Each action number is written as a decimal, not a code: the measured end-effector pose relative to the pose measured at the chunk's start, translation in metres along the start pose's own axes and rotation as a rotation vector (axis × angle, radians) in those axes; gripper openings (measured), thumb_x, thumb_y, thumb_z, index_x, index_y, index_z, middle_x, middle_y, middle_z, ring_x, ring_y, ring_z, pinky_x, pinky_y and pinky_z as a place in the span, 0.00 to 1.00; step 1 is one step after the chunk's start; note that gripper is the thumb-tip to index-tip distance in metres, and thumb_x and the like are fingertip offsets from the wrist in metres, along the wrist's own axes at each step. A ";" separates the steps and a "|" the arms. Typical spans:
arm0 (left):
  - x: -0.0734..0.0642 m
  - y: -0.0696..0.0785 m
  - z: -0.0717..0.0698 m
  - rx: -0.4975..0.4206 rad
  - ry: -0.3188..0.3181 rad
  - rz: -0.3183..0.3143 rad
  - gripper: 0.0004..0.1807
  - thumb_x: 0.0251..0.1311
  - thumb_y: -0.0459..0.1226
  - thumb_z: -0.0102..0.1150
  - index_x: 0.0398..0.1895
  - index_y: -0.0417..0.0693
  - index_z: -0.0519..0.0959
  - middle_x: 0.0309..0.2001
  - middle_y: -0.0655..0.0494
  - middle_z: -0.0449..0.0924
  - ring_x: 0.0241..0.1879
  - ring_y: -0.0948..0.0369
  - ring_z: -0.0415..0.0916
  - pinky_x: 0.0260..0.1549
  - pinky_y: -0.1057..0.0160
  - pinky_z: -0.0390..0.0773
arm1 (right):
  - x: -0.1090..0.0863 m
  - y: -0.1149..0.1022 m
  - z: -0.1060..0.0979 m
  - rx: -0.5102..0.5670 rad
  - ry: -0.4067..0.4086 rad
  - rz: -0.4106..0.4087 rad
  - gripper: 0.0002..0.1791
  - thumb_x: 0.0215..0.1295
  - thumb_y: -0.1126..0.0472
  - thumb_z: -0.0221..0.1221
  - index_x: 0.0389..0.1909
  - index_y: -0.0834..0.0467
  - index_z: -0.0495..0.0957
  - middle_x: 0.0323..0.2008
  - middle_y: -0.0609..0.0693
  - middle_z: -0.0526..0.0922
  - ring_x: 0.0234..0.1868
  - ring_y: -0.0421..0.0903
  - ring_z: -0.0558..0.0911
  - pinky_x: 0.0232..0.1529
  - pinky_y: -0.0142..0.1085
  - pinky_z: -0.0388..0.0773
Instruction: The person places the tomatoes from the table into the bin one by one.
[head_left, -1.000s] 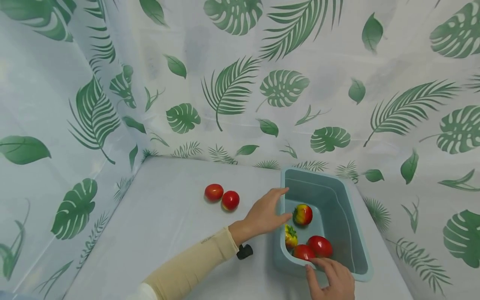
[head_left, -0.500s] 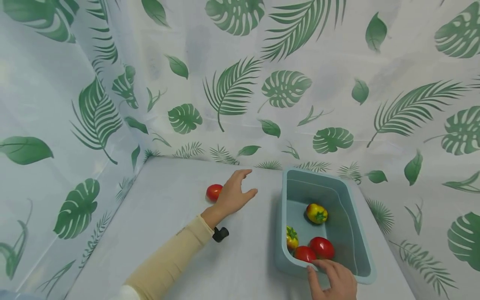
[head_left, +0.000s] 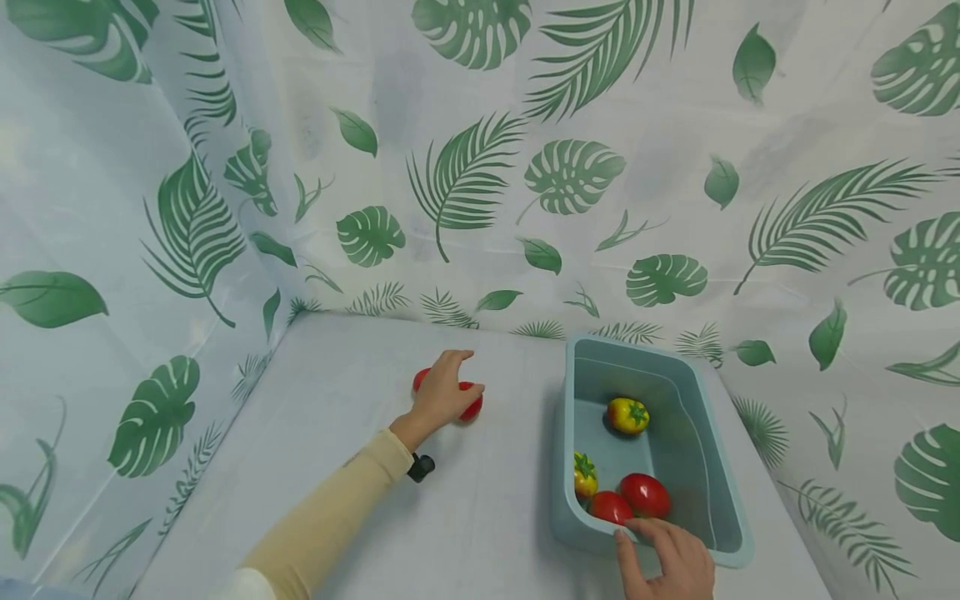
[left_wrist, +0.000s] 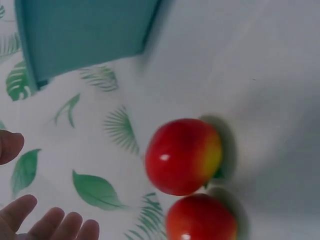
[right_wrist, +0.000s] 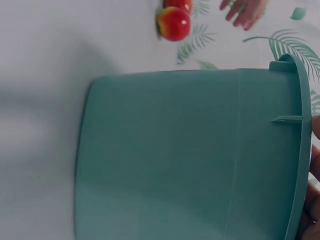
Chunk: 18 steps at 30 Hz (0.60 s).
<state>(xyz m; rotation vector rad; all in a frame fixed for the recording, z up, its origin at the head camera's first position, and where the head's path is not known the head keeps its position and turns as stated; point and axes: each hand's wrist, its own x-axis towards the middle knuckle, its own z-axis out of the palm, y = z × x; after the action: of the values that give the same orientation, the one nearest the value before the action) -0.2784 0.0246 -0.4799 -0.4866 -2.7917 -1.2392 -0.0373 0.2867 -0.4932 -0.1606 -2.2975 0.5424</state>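
My left hand [head_left: 438, 398] hovers over two red, glossy fruits, thumb and fingers spread apart with nothing between them. In the head view it partly covers both the left red fruit [head_left: 421, 379] and the right red fruit [head_left: 472, 405]. The left wrist view shows them side by side, the nearer one [left_wrist: 182, 156] with a yellow patch. My right hand [head_left: 672, 565] grips the near rim of a blue-green plastic bin [head_left: 567, 417]. Inside the bin are a yellow-and-red fruit with a green calyx [head_left: 627, 415], a similar one by the left wall [head_left: 585, 477], and two red fruits [head_left: 645, 495].
The bin's tall side wall [right_wrist: 165, 150] stands between the right hand and the loose fruits. A pale cloth covers the table [head_left: 360, 467]. Leaf-patterned sheeting [head_left: 465, 275] rises behind and at the sides.
My left hand has moved left from the bin to above the two red fruits. The yellow-and-red fruit in the bin has rolled, its calyx now facing right. My right hand stays on the rim.
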 end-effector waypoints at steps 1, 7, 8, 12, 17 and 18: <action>0.001 -0.003 0.003 0.032 -0.010 -0.003 0.32 0.60 0.44 0.63 0.67 0.46 0.67 0.64 0.49 0.68 0.63 0.54 0.68 0.60 0.53 0.71 | 0.000 0.001 0.000 0.003 0.004 -0.009 0.11 0.41 0.64 0.72 0.28 0.61 0.83 0.29 0.56 0.84 0.34 0.53 0.77 0.41 0.42 0.64; 0.001 -0.020 0.020 0.242 -0.142 0.005 0.34 0.59 0.44 0.64 0.68 0.45 0.66 0.65 0.47 0.66 0.63 0.50 0.66 0.56 0.49 0.75 | 0.000 0.007 0.001 0.010 0.024 -0.066 0.10 0.41 0.63 0.71 0.27 0.60 0.83 0.28 0.54 0.84 0.31 0.52 0.78 0.39 0.40 0.66; 0.000 -0.022 0.023 0.285 -0.166 0.010 0.35 0.59 0.45 0.65 0.68 0.45 0.65 0.65 0.46 0.66 0.63 0.50 0.65 0.55 0.49 0.76 | 0.000 0.008 0.001 0.007 0.024 -0.068 0.10 0.41 0.63 0.71 0.27 0.60 0.83 0.28 0.54 0.84 0.31 0.52 0.78 0.39 0.40 0.66; -0.004 -0.028 0.032 0.395 -0.220 0.032 0.35 0.57 0.44 0.67 0.67 0.43 0.66 0.62 0.45 0.68 0.61 0.49 0.66 0.52 0.50 0.78 | 0.000 0.008 0.001 0.006 0.014 -0.067 0.10 0.41 0.63 0.71 0.27 0.60 0.83 0.28 0.54 0.84 0.31 0.52 0.79 0.39 0.41 0.66; -0.005 -0.036 0.042 0.389 -0.210 0.037 0.32 0.56 0.41 0.69 0.63 0.43 0.69 0.58 0.45 0.69 0.57 0.49 0.68 0.48 0.51 0.80 | -0.001 0.003 -0.001 -0.014 -0.022 -0.006 0.10 0.42 0.63 0.71 0.28 0.60 0.83 0.30 0.55 0.84 0.34 0.53 0.78 0.42 0.44 0.65; -0.005 -0.037 0.044 0.385 -0.200 0.041 0.32 0.55 0.40 0.69 0.62 0.42 0.69 0.57 0.45 0.70 0.56 0.49 0.68 0.47 0.51 0.81 | -0.001 0.002 -0.002 -0.018 -0.023 0.003 0.10 0.42 0.63 0.72 0.28 0.60 0.83 0.30 0.55 0.84 0.35 0.53 0.78 0.42 0.44 0.65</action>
<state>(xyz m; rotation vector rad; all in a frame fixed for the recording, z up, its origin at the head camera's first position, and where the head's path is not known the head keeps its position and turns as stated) -0.2815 0.0318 -0.5370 -0.6630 -3.0596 -0.6482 -0.0356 0.2885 -0.4937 -0.1673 -2.3251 0.5275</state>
